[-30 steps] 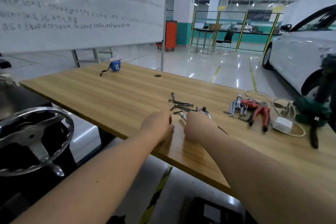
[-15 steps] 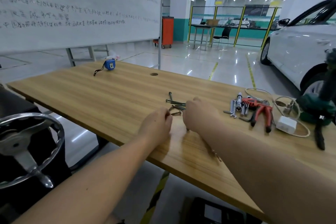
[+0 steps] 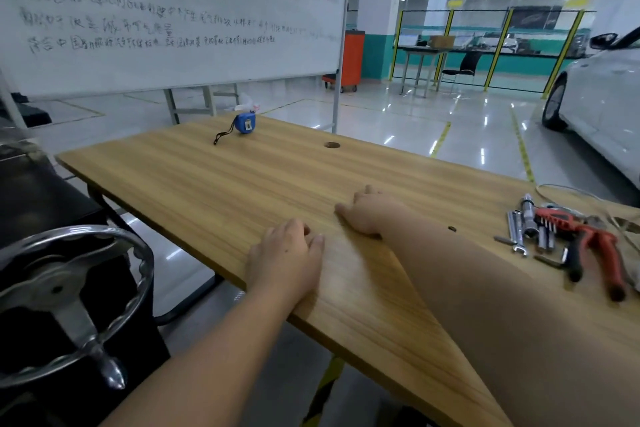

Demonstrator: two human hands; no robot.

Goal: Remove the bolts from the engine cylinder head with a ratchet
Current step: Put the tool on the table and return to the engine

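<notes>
On the wooden table [image 3: 214, 177] both of the person's hands lie near its near edge, close together but apart. The left hand [image 3: 287, 253] rests palm down with its fingers curled loosely onto the wood; nothing can be seen in it, though what lies under the fingers is hidden. Just beyond and to the right of it, the right hand [image 3: 370, 213] lies with its thumb stretched out toward the left hand and its fingers bent down over the tabletop; whether they cover or grip anything cannot be told, since the back of the hand hides them. No bolts and no cylinder head can be made out around the hands; any bolts there would be hidden beneath the right hand. Well to the right of the right forearm lies a cluster of tools: a chrome socket tool [image 3: 527, 215], a small wrench [image 3: 516, 236], a red set of hex keys [image 3: 550, 222] and red-handled pliers [image 3: 595, 250], touching or overlapping one another. A small dark washer [image 3: 451, 228] sits alone between the forearm and those tools. Far beyond the left hand, a blue tape measure [image 3: 245, 123] stands near the table's far edge, and a round cable hole [image 3: 331, 145] lies beyond the right hand. To the left of the left arm, off the table, is a chrome handwheel [image 3: 69, 302].
</notes>
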